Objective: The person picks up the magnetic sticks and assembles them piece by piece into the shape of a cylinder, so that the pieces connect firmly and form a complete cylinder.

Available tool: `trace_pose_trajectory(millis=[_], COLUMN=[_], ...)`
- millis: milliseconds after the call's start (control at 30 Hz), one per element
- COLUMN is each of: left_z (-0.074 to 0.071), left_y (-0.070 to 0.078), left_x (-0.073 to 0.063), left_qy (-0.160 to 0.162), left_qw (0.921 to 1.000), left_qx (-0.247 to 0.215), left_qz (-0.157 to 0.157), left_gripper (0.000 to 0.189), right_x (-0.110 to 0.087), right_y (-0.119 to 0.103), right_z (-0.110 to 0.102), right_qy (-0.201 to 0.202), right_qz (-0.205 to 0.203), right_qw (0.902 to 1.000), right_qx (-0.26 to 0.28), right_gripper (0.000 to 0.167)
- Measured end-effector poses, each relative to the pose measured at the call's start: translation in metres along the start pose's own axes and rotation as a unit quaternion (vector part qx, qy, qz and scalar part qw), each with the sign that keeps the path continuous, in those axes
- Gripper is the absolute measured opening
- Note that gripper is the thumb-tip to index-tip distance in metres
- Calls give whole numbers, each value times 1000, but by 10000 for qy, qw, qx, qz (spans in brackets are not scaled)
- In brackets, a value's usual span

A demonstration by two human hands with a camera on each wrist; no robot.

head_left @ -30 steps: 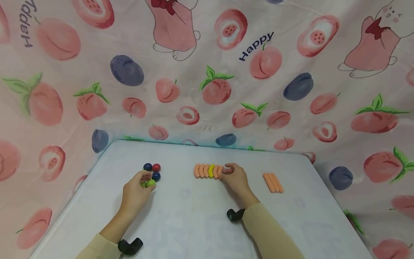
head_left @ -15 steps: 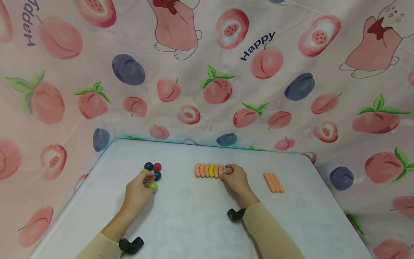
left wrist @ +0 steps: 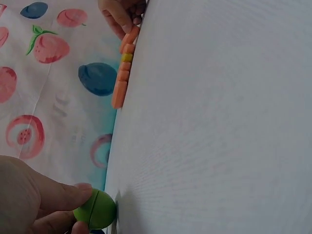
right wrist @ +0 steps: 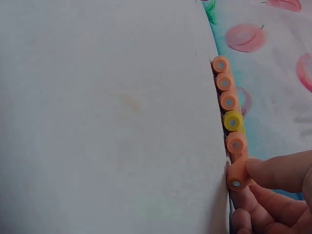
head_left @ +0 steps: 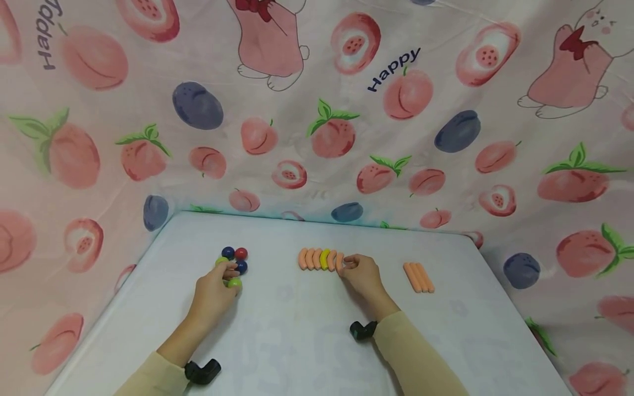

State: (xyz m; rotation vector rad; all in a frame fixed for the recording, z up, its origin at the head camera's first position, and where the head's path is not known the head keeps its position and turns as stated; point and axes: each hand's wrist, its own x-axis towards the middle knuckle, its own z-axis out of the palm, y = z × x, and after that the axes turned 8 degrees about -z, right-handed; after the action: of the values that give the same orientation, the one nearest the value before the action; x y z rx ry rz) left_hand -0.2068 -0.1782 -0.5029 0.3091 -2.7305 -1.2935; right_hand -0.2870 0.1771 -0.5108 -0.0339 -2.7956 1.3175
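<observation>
**Both hands at work, with slight shifts over the last second**

A fruit-printed cloth (head_left: 297,135) stands behind the white surface (head_left: 297,341) and along its sides. Two beige sleeves (head_left: 421,357) reach in over the near edge, each with a black wrist mount (head_left: 203,372) beside it.

The left hand (head_left: 213,294), toward the surface's left edge, pinches a green ball (left wrist: 102,209); this ball has shifted slightly toward the near edge and away from the nearer blue ball. The right hand (head_left: 365,278), right of the middle, pinches the right-end orange piece (right wrist: 239,176) of a curved row. Its index finger has drawn a little nearer, so more of that piece shows than a second ago.

The row of curved pieces (head_left: 317,259), five orange and one yellow, lies side by side in the middle, toward the far edge, unmoved but for small changes at its right end. Toward the right edge, three straight orange sticks (head_left: 419,278) lie together as before.

Beside the left hand rest a red ball (head_left: 241,253), two blue balls (head_left: 241,268) and a second green ball (head_left: 221,260), partly hidden by fingers.
</observation>
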Motion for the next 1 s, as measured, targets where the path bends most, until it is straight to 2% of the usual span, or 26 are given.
trace_pose_trajectory(millis=[300, 567, 767, 1000], left_z=[1, 5, 12, 28], left_y=[-1, 7, 12, 19], left_x=[-2, -6, -8, -11], left_qy=[-12, -298, -501, -1035], left_qw=[9998, 9990, 9975, 9925], left_qx=[-37, -313, -465, -634], left_qz=[177, 118, 150, 145], left_gripper=[44, 42, 41, 38], right_x=[-10, -27, -45, -59], right_y=[6, 6, -4, -13], right_z=[-7, -10, -10, -7], right_qy=[-244, -680, -1195, -1856], right_qz=[-223, -453, -931, -1365], right_qw=[9995, 9966, 9881, 9719], right_qx=[-19, -122, -274, -474], right_gripper=[32, 29, 23, 21])
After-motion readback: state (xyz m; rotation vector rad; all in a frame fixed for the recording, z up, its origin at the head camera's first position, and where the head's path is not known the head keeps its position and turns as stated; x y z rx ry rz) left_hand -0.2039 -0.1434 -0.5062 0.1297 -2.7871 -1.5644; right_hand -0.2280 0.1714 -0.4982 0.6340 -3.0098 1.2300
